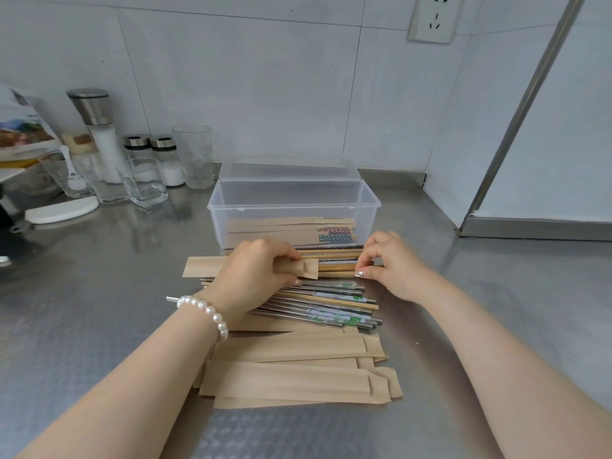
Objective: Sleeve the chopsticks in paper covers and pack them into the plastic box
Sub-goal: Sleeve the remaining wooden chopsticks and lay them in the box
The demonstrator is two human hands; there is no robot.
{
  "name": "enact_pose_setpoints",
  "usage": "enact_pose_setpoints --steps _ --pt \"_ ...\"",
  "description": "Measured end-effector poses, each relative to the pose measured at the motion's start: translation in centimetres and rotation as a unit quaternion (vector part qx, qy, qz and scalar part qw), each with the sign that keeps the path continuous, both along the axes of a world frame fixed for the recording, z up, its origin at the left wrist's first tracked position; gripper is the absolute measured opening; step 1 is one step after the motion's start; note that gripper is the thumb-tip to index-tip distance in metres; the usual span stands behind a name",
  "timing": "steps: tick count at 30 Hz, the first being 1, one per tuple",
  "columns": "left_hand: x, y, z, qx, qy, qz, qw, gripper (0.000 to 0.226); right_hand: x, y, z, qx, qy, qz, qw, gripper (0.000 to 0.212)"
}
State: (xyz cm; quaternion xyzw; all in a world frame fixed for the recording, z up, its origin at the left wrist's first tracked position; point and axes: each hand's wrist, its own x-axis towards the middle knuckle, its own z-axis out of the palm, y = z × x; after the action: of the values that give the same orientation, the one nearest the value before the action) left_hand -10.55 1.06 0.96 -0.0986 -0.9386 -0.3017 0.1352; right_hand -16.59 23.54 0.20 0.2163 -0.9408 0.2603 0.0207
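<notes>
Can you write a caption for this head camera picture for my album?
Left hand holds a paper sleeve while right hand feeds in wooden chopsticks.

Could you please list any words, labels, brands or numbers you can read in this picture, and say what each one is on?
No text here can be read.
Printed bag at the left edge: coloured print, too blurred to read.
Green-patterned chopsticks: marks too small to tell if they are lettering.
Paper sleeves, plastic box, wall socket: no text visible.
</notes>
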Motion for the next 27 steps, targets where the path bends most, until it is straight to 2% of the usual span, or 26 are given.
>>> enact_pose_setpoints --steps 4,8,10,13,15,17,22,24,27 --pt "0.0 0.0 0.0 0.005 0.002 -0.004 1.000 0.034 0.1 0.8 1.0 -0.071 -0.018 -0.021 0.997 0.023" --pt "0.0 0.0 0.0 0.007 0.007 -0.007 1.000 0.034 0.7 1.9 2.4 -0.240 -0.045 -0.027 0.969 0.020" --pt "0.0 0.0 0.0 0.013 0.005 -0.009 1.000 0.034 0.8 2.3 2.6 -0.364 -0.043 -0.032 0.930 0.021" --pt "0.0 -0.1 0.0 0.021 0.003 -0.012 1.000 0.034 0.6 2.3 2.8 -0.574 -0.086 -0.031 0.814 0.013" --pt "0.0 -0.1 0.0 0.020 0.002 -0.014 1.000 0.034 0.3 2.4 2.8 -0.661 -0.094 -0.057 0.742 0.014" --pt "0.1 -0.1 0.0 0.015 0.000 -0.012 1.000 0.036 -0.1 2.8 2.8 -0.709 -0.075 -0.102 0.694 0.018" --pt "0.1 -0.1 0.1 0.002 -0.004 -0.002 1.000 0.039 -0.7 4.6 2.9 -0.769 -0.030 -0.191 0.609 0.015" --pt "0.1 -0.1 0.1 -0.001 -0.005 0.000 1.000 0.040 -0.9 5.2 2.9 -0.780 -0.025 -0.209 0.589 0.014" --pt "0.1 -0.2 0.1 -0.004 -0.007 0.001 1.000 0.040 -1.3 5.6 2.9 -0.783 -0.029 -0.216 0.583 0.014"
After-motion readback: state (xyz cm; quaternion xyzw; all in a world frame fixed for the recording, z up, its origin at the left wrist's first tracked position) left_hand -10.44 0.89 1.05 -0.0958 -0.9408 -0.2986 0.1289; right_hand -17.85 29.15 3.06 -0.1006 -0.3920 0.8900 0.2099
